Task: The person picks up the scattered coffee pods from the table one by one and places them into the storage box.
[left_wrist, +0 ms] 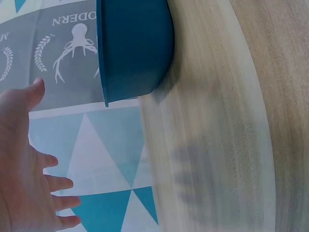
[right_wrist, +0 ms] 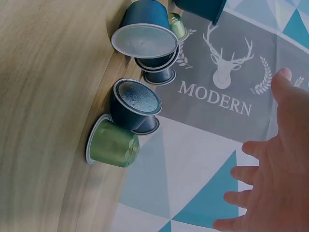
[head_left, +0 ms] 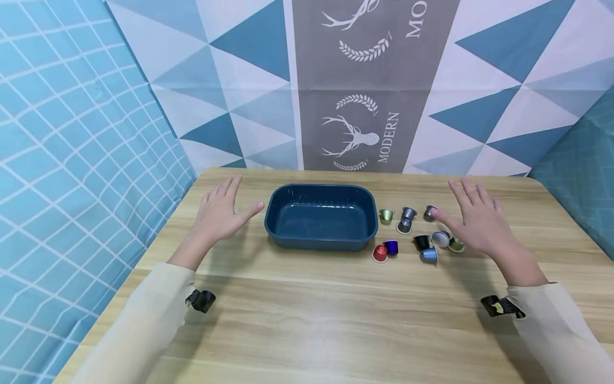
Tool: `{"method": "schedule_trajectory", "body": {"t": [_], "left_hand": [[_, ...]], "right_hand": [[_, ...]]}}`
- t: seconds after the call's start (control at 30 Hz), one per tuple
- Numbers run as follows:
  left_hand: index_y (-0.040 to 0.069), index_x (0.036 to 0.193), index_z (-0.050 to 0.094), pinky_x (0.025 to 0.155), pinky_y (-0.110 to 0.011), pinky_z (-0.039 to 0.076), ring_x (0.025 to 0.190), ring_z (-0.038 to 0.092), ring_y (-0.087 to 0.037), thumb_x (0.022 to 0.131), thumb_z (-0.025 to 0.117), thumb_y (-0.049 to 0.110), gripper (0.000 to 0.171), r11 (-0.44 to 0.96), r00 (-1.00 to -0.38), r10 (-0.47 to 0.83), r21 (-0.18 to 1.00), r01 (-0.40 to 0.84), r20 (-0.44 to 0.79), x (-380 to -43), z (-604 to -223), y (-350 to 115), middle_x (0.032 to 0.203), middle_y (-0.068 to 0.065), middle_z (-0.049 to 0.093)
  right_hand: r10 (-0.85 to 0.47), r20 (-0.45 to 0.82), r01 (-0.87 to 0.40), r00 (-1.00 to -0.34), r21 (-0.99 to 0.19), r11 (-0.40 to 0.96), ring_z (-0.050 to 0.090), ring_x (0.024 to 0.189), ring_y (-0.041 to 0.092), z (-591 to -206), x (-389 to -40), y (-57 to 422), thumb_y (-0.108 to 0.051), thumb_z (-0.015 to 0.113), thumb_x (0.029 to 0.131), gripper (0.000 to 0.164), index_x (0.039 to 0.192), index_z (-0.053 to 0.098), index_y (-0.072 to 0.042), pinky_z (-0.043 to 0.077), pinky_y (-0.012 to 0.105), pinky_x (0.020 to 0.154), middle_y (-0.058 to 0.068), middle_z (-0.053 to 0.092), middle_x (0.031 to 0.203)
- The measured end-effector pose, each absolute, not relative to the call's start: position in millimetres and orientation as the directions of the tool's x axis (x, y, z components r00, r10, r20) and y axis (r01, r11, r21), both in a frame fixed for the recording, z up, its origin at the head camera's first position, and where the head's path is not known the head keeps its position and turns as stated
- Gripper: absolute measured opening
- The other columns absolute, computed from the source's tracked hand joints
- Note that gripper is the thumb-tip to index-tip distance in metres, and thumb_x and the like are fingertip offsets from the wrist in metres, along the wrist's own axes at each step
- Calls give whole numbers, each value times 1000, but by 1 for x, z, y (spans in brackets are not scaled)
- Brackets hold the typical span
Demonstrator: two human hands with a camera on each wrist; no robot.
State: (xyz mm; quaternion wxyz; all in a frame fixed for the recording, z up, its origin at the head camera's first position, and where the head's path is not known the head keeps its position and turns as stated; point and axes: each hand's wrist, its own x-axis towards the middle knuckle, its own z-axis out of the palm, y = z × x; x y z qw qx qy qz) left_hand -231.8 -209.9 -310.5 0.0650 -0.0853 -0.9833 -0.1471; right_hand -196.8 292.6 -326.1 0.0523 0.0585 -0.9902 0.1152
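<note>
My left hand [head_left: 218, 210] is held above the table with fingers spread, its thumb pointing at the left end of a dark blue rectangular basin [head_left: 321, 244]. Nothing is in that hand. On the other side, my right hand [head_left: 479, 218] hovers with straight, spread fingers beside and partly over a scatter of coffee capsules. Among them are a red capsule [head_left: 380, 253], a purple-blue capsule [head_left: 390, 247], a light blue capsule [head_left: 429, 255], a black capsule [head_left: 421, 242] and a green capsule [head_left: 386, 216]. In the right wrist view another green capsule [right_wrist: 113, 142] lies on its side.
The wooden table [head_left: 307, 320] ends at a patterned backdrop [head_left: 355, 106] with deer prints. A blue checked cloth [head_left: 86, 160] hangs along the left side. Each sleeve carries a black wrist camera, one at the left cuff [head_left: 201, 301].
</note>
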Motion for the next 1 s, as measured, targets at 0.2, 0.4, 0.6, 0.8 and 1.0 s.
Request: {"method": "schedule_trajectory", "body": {"t": [0.2, 0.4, 0.6, 0.8, 1.0], "left_hand": [[12, 155, 10, 114, -64, 17, 143, 22, -47, 88, 41, 72, 95, 932, -980, 139, 314, 179, 144, -235, -315, -209, 158, -21, 22], [9, 154, 16, 110, -64, 26, 141, 29, -46, 90, 43, 68, 92, 928, -978, 148, 322, 188, 144, -240, -319, -207, 154, -24, 29], [7, 153, 21, 110, -63, 28, 141, 29, -45, 92, 46, 62, 85, 912, -979, 165, 358, 199, 123, -243, -321, -205, 154, -24, 30], [4, 151, 24, 113, -59, 27, 141, 30, -43, 95, 46, 56, 80, 888, -980, 175, 414, 199, 97, -250, -321, -206, 154, -23, 30], [3, 148, 30, 104, -58, 39, 131, 44, -43, 95, 45, 57, 77, 863, -987, 145, 480, 161, 69, -255, -321, -207, 150, -23, 37]], "right_hand": [[-113, 88, -131, -990, -225, 966, -5, 145, 51, -325, -196, 293, -63, 36, 96, 86, 155, 2, -11, 1, 76, 106, 22, -5, 160], [-119, 85, -136, -989, -225, 965, -2, 145, 51, -323, -194, 293, -62, 37, 96, 85, 155, 5, -9, 6, 76, 105, 24, -2, 160], [-129, 84, -145, -988, -225, 963, 2, 145, 51, -321, -193, 293, -61, 38, 96, 84, 155, 7, -9, 9, 76, 104, 25, 1, 160], [-151, 115, -174, -982, -228, 958, 10, 143, 51, -320, -193, 291, -58, 43, 96, 82, 153, 16, -6, 14, 73, 106, 28, 9, 158], [-179, 161, -212, -971, -217, 953, 22, 139, 52, -319, -192, 289, -54, 51, 95, 79, 151, 25, -4, 20, 69, 108, 30, 24, 152]]}}
